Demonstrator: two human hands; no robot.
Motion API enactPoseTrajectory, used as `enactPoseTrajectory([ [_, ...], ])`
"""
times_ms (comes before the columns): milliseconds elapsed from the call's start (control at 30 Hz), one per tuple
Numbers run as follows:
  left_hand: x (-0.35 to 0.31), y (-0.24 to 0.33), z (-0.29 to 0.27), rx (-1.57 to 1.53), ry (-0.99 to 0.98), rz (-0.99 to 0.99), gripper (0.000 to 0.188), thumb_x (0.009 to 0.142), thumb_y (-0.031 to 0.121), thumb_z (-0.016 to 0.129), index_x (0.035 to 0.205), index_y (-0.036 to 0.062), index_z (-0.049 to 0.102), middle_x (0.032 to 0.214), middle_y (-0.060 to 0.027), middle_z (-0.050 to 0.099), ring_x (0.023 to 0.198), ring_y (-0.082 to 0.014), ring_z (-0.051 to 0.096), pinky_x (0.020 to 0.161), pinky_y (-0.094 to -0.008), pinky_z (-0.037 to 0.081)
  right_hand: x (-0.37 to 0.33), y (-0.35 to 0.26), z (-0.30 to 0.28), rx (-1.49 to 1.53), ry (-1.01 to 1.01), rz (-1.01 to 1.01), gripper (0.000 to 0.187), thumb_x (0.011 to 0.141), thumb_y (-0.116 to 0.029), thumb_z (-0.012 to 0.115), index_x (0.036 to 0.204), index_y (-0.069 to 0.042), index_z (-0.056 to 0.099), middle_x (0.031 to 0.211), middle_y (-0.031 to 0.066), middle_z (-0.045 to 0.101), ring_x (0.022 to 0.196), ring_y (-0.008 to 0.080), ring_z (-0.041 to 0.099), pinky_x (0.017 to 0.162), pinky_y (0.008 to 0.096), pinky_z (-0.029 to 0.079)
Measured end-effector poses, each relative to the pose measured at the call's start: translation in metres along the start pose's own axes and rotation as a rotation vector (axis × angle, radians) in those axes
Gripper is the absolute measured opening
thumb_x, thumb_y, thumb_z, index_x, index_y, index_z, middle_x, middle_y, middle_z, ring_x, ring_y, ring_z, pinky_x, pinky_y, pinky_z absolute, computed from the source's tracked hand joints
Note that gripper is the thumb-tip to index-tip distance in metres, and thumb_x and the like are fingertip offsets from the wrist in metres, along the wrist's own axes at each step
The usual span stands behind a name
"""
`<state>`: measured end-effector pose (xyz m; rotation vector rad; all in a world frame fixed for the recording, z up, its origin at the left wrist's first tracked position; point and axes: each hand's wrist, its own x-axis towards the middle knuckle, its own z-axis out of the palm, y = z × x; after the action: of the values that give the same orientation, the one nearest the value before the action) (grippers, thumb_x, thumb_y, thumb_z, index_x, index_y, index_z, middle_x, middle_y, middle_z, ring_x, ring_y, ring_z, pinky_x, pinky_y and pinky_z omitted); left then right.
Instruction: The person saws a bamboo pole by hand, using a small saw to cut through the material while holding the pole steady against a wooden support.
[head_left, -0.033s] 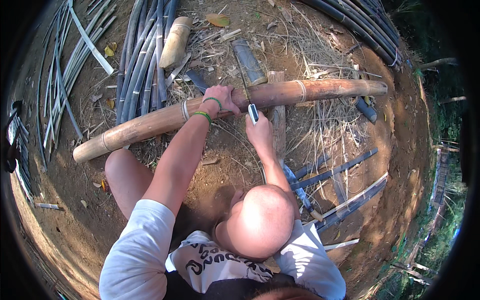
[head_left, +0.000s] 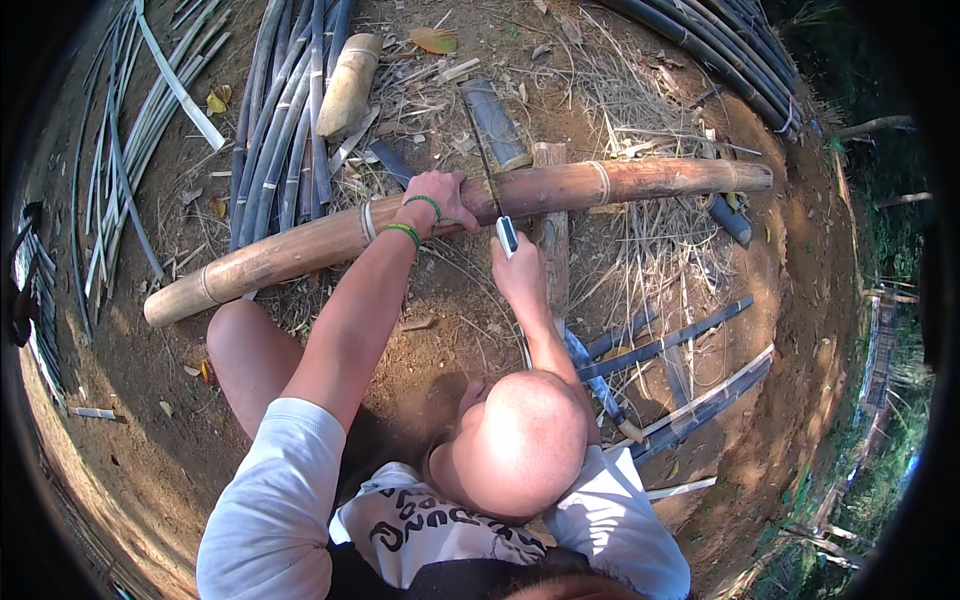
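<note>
A thick tan bamboo pole [head_left: 295,242] lies crosswise before me, its right part over a wooden block [head_left: 553,250]. My left hand [head_left: 440,200], with green bands at the wrist, presses down on the pole near its middle, fingers closed over its top. Just right of that, my right hand [head_left: 519,272] is wrapped around the pale handle of a handsaw [head_left: 507,238]. The thin saw blade crosses the pole and points away from me. How deep the blade sits in the bamboo cannot be made out.
Beyond the pole lie a short dark bamboo piece [head_left: 495,125], a short tan piece [head_left: 350,85] and bundled dark poles [head_left: 285,130]. More dark poles [head_left: 715,60] lie at the far right. Split strips [head_left: 700,395] and a tool with a blue-patterned sheath [head_left: 597,385] are by my right knee.
The saw and my right hand have shifted slightly toward me. My left hand stays on the bamboo pole.
</note>
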<state>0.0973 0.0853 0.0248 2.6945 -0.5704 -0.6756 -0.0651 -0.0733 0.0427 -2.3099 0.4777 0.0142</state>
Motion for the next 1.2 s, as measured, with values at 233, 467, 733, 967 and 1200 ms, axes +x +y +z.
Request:
enactPoseTrajectory([
  [233, -0.004, -0.004, 0.004, -0.006, 0.006, -0.011, 0.098, 0.051, 0.065, 0.092, 0.13, 0.0105, 0.07, 0.117, -0.0172, 0.078, 0.111, -0.0342, 0.075, 0.096, -0.0449, 0.061, -0.142, 0.055, -0.038, 0.052, -0.124, 0.329, 0.033, 0.098, -0.032, 0.071, 0.107, 0.0, 0.067, 0.089, 0.0322, 0.072, 0.092, 0.0528, 0.071, 0.076, 0.0587, 0.055],
  [467, 0.002, -0.003, -0.002, -0.032, -0.036, 0.005, 0.106, 0.049, 0.067, 0.091, 0.134, 0.0086, 0.068, 0.12, -0.0206, 0.077, 0.11, -0.0369, 0.075, 0.098, -0.0468, 0.06, -0.009, -0.002, 0.001, 0.017, -0.005, -0.019, 0.032, 0.101, -0.026, 0.067, 0.101, 0.006, 0.066, 0.085, 0.0347, 0.07, 0.089, 0.0546, 0.069, 0.071, 0.0583, 0.054],
  [733, 0.006, -0.015, 0.001, -0.014, -0.052, -0.015, 0.111, 0.048, 0.07, 0.091, 0.139, 0.0104, 0.066, 0.12, -0.0216, 0.077, 0.112, -0.0367, 0.074, 0.1, -0.0463, 0.059, -0.128, 0.068, -0.016, 0.072, -0.087, 0.231, 0.035, 0.099, -0.033, 0.071, 0.11, 0.0, 0.066, 0.086, 0.0314, 0.071, 0.091, 0.0503, 0.073, 0.074, 0.0556, 0.056],
  [967, 0.008, -0.004, 0.0, -0.029, -0.061, -0.027, 0.113, 0.048, 0.07, 0.091, 0.141, 0.0111, 0.066, 0.122, -0.0205, 0.077, 0.113, -0.0374, 0.074, 0.101, -0.0458, 0.059, 0.017, 0.002, 0.016, 0.008, 0.033, -0.092, 0.035, 0.1, -0.027, 0.068, 0.105, 0.007, 0.067, 0.087, 0.033, 0.071, 0.089, 0.0536, 0.07, 0.072, 0.0597, 0.054],
  [1200, 0.004, -0.01, -0.004, -0.052, -0.042, -0.023, 0.106, 0.049, 0.066, 0.092, 0.135, 0.0099, 0.069, 0.12, -0.0198, 0.077, 0.113, -0.037, 0.074, 0.101, -0.0456, 0.059, -0.149, 0.077, -0.025, 0.076, -0.08, 0.299, 0.032, 0.099, -0.032, 0.07, 0.109, -0.003, 0.068, 0.088, 0.0324, 0.072, 0.093, 0.0543, 0.07, 0.077, 0.0583, 0.056],
])
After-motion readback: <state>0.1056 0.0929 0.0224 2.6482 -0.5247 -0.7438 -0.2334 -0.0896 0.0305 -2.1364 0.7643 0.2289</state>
